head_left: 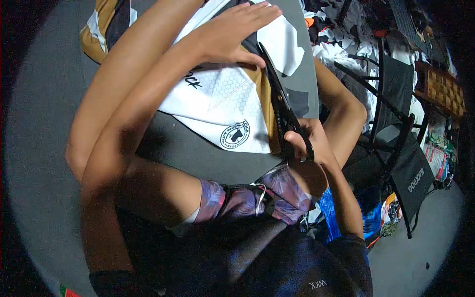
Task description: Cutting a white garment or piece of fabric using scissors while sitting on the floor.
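Observation:
A white cloth piece [217,101], with a honeycomb pattern, a round black emblem and a gold and black edge, lies spread on the grey surface in front of me. My left hand [237,34] rests flat on its far part, fingers stretched out and thumb apart. In my right hand [311,141] is a large pair of black scissors [280,96], the fingers closed round the handles. The blades point away from me along the cloth's gold and black edge, tips near my left thumb. Right of the tips lies more white cloth [281,42].
A black folding chair [403,173] stands to the right. Behind it are a heap of white and dark cloth scraps [341,54] and a brown woven basket [443,89]. Another gold, white and black cloth piece [96,37] lies at the far left. My bare legs flank the cloth.

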`<act>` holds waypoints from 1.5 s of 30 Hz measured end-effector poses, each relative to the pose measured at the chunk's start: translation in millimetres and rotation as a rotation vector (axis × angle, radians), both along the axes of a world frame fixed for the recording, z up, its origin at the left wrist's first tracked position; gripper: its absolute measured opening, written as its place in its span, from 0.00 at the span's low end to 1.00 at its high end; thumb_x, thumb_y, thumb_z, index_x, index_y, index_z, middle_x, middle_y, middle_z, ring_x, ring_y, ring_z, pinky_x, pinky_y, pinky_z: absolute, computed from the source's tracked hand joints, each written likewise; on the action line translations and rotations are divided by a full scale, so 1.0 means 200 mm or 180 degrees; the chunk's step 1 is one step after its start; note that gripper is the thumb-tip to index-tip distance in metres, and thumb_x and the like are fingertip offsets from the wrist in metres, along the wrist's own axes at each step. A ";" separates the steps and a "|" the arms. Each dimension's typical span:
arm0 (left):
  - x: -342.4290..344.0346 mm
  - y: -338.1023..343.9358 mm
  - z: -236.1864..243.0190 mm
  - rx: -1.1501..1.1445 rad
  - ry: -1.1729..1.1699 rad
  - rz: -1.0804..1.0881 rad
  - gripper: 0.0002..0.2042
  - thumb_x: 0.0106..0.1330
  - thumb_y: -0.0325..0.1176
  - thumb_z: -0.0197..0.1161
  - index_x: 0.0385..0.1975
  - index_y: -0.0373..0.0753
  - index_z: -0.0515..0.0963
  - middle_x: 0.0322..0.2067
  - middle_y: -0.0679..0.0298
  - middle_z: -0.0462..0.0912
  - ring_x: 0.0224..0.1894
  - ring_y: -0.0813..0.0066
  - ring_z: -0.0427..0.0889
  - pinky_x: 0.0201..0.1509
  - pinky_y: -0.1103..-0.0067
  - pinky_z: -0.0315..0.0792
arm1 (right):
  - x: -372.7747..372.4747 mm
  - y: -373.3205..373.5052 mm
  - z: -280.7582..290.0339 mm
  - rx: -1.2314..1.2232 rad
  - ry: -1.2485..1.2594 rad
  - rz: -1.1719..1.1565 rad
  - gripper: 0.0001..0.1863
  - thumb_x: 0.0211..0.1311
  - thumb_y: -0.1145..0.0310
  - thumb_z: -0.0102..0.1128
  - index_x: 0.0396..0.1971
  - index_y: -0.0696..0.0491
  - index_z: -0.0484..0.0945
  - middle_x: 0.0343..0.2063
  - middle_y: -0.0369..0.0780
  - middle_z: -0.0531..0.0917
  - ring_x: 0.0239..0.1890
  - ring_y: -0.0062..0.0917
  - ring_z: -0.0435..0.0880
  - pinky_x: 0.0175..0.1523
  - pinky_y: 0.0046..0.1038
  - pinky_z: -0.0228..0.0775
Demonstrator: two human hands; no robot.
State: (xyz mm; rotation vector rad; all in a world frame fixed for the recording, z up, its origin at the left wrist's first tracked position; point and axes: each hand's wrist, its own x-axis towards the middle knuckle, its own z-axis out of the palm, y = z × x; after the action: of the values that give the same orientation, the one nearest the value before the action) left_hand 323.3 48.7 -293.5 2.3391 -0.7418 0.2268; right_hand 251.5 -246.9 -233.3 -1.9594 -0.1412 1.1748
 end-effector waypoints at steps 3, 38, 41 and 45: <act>0.02 0.05 0.03 0.0507 0.0113 -0.0252 0.41 0.53 0.50 0.65 0.67 0.45 0.55 0.68 0.63 0.52 0.70 0.60 0.50 0.71 0.63 0.46 | 0.00 0.02 0.00 -0.0139 0.0066 -0.0043 0.27 0.49 0.47 0.67 0.20 0.62 0.78 0.14 0.34 0.74 0.20 0.18 0.73 0.26 0.26 0.63; -0.14 0.02 -0.04 0.0818 -0.0119 0.0497 0.37 0.55 0.56 0.60 0.65 0.48 0.59 0.66 0.64 0.57 0.68 0.65 0.54 0.70 0.67 0.49 | -0.12 -0.01 -0.01 0.0102 0.0089 -0.0211 0.23 0.55 0.50 0.64 0.17 0.57 0.74 0.10 0.30 0.70 0.13 0.14 0.69 0.16 0.20 0.56; -0.17 0.01 -0.04 0.0796 -0.0076 0.0638 0.38 0.55 0.56 0.60 0.65 0.47 0.59 0.66 0.64 0.57 0.68 0.65 0.54 0.69 0.67 0.49 | -0.12 0.00 -0.01 0.0129 0.0125 -0.0238 0.23 0.55 0.51 0.63 0.16 0.57 0.74 0.11 0.30 0.70 0.13 0.13 0.69 0.17 0.19 0.56; -0.16 0.02 -0.05 0.0756 -0.0055 0.0668 0.38 0.55 0.56 0.60 0.65 0.46 0.59 0.67 0.64 0.56 0.68 0.65 0.54 0.69 0.68 0.49 | -0.10 0.03 0.00 0.0008 0.0185 -0.0280 0.21 0.54 0.54 0.65 0.18 0.60 0.76 0.12 0.31 0.71 0.16 0.13 0.67 0.19 0.21 0.56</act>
State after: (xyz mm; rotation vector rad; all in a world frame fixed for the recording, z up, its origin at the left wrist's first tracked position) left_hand 290.4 52.5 -302.6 2.6468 -0.5558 0.2629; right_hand 231.3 -241.2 -233.5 -1.9076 -0.0258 1.1721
